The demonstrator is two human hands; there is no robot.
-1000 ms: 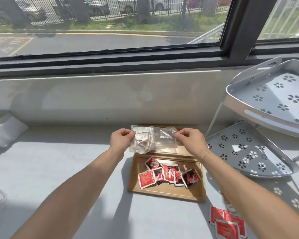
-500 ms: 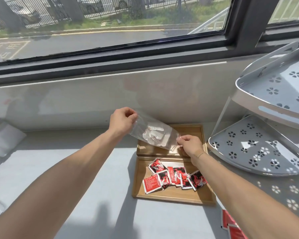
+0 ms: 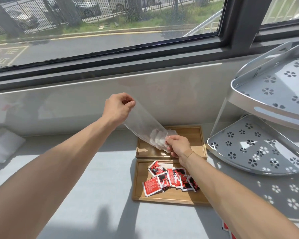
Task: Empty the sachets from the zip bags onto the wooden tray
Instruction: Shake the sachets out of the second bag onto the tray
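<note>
A clear zip bag (image 3: 141, 123) hangs tilted between my hands above the far wooden tray (image 3: 193, 135). My left hand (image 3: 117, 107) pinches its upper end, raised high. Down at the bag's lower end my right hand (image 3: 177, 146) grips it, just over that tray. White sachets (image 3: 158, 138) are bunched inside the bag at this low end. The near wooden tray (image 3: 169, 197) holds several red sachets (image 3: 171, 180) in a loose pile.
A white two-tier corner rack (image 3: 259, 147) with flower cut-outs stands at the right. More red sachets (image 3: 227, 229) peek out at the bottom right. A white packet (image 3: 3, 145) lies at the far left of the grey ledge. The window wall rises right behind the trays.
My left hand has lifted its end of the bag while my right hand lowered the other end to the far tray. The white sachets have slid down toward my right hand.
</note>
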